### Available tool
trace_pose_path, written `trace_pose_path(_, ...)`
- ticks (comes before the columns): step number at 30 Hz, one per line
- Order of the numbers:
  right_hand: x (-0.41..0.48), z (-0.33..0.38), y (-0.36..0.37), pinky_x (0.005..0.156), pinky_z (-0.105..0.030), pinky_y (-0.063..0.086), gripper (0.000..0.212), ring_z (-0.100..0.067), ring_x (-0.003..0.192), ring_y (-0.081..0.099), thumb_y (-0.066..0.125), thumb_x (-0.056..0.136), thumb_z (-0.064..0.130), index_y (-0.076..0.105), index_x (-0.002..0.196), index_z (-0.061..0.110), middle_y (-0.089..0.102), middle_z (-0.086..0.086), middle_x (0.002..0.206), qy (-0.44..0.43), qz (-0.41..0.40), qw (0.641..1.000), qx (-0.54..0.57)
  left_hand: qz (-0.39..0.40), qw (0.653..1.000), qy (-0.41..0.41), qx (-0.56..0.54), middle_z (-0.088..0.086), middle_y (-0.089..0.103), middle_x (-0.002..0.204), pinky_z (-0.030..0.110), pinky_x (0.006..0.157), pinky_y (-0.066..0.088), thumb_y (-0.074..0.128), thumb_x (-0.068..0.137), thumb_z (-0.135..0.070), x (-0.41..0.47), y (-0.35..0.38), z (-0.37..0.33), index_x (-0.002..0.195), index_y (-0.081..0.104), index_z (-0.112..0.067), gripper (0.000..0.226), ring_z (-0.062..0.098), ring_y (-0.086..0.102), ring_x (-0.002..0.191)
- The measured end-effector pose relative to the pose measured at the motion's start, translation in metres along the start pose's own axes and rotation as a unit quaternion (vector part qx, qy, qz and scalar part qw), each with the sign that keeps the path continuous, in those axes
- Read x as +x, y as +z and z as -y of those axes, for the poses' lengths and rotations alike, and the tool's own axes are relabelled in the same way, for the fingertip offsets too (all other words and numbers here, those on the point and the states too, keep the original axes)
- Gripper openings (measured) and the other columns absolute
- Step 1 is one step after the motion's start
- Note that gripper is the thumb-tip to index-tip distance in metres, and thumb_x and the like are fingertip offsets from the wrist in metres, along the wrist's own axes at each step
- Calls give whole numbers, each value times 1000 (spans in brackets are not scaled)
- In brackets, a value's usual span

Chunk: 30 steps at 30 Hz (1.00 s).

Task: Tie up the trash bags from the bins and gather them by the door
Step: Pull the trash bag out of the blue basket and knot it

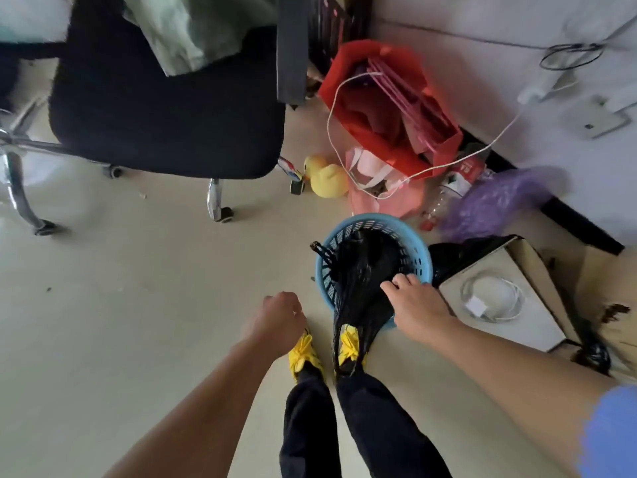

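A black trash bag (pixel 365 267) lines a blue mesh bin (pixel 418 251) on the floor just ahead of my feet. Part of the bag spills over the bin's near rim and hangs down over my right yellow shoe. My right hand (pixel 415 305) lies on the bag at the bin's near right rim, fingertips curled into the plastic. My left hand (pixel 279 320) hovers left of the bin, above my left shoe, fingers curled in, and nothing shows in its grip. A twisted tail of the bag sticks out at the bin's left rim.
A black office chair (pixel 162 108) on castors stands at the upper left. Behind the bin lie a red bag (pixel 386 108), a yellow duck toy (pixel 325 175), a white cable, a pink bag and a purple bag (pixel 496 201). A cardboard box (pixel 499 301) with a charger stands right of the bin.
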State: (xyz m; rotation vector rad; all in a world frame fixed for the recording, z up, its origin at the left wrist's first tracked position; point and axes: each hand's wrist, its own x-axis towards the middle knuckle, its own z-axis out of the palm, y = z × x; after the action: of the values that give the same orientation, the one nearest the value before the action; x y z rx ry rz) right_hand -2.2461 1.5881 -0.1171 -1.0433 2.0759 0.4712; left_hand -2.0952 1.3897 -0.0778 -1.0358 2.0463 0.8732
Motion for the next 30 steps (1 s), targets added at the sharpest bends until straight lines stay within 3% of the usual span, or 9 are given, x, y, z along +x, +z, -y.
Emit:
trace_pose_path(4, 70, 5, 52, 112, -49, 26, 104, -38, 150, -5, 63, 84, 4, -10, 156, 24, -5, -17, 163, -14, 27, 996, -86, 6, 1000, -7, -5, 9, 67, 98, 32, 70, 51, 51, 86, -19, 78, 39, 24, 104, 67, -18, 24, 31, 63, 90)
trace_pose_path(9, 133, 10, 99, 116, -58, 11, 108, -42, 146, -23, 59, 85, 12, -25, 151, 22, -25, -21, 158, -60, -8, 984, -167, 21, 1000, -14, -10, 9, 69, 96, 32, 68, 52, 53, 86, -19, 138, 78, 49, 103, 67, -19, 22, 30, 64, 86)
trace_pose_path(12, 157, 13, 114, 116, -59, 11, 77, -41, 147, -20, 58, 87, 18, 19, 153, 24, -16, -16, 162, -92, -4, 981, -169, 33, 999, -27, -8, 8, 67, 96, 32, 67, 52, 54, 86, -22, 156, 94, 62, 102, 66, -21, 20, 28, 64, 84)
trace_pose_path(15, 166, 12, 114, 113, -52, 20, 41, -30, 151, -2, 52, 91, 17, 51, 132, 23, 18, -6, 162, -107, 25, 987, -114, 46, 998, -31, 1, 7, 67, 97, 36, 72, 56, 54, 86, -23, 156, 99, 70, 102, 66, -22, 20, 29, 65, 83)
trace_pose_path(17, 160, 9, 104, 108, -46, 28, 38, -24, 146, 23, 50, 91, 11, 51, 127, 20, 48, -3, 145, -79, 23, 996, -43, 53, 998, -29, 9, 7, 67, 96, 37, 72, 57, 52, 87, -24, 148, 95, 73, 103, 66, -22, 21, 28, 65, 82)
trace_pose_path(20, 146, 0, 78, 88, -39, 41, 34, -27, 107, 60, 56, 87, 11, 52, 121, 18, 68, -5, 104, -8, -23, 997, 80, 57, 998, -23, 17, 6, 67, 96, 33, 67, 54, 48, 88, -22, 131, 82, 68, 104, 65, -22, 23, 27, 65, 81)
trace_pose_path(22, 134, -6, 53, 75, -38, 45, 34, -34, 92, 65, 57, 89, 15, 55, 123, 21, 70, -11, 96, 71, -46, 981, 174, 55, 998, -15, 19, 6, 67, 99, 32, 67, 53, 47, 89, -22, 116, 70, 62, 106, 64, -23, 24, 26, 64, 84)
trace_pose_path(25, 113, -13, 16, 80, -41, 51, 35, -39, 99, 64, 55, 94, 22, 58, 128, 26, 70, -17, 104, 174, -87, 935, 297, 40, 999, -9, 3, 6, 67, 98, 36, 71, 57, 49, 89, -23, 90, 48, 51, 106, 65, -22, 23, 26, 65, 83)
trace_pose_path(30, 62, -17, -38, 81, -41, 49, 28, -41, 102, 63, 51, 97, 20, 60, 123, 17, 68, -20, 108, 224, -141, 897, 355, 5, 998, -15, -54, 6, 68, 90, 36, 69, 58, 50, 86, -22, 30, 11, 39, 94, 67, -24, 18, 25, 66, 75)
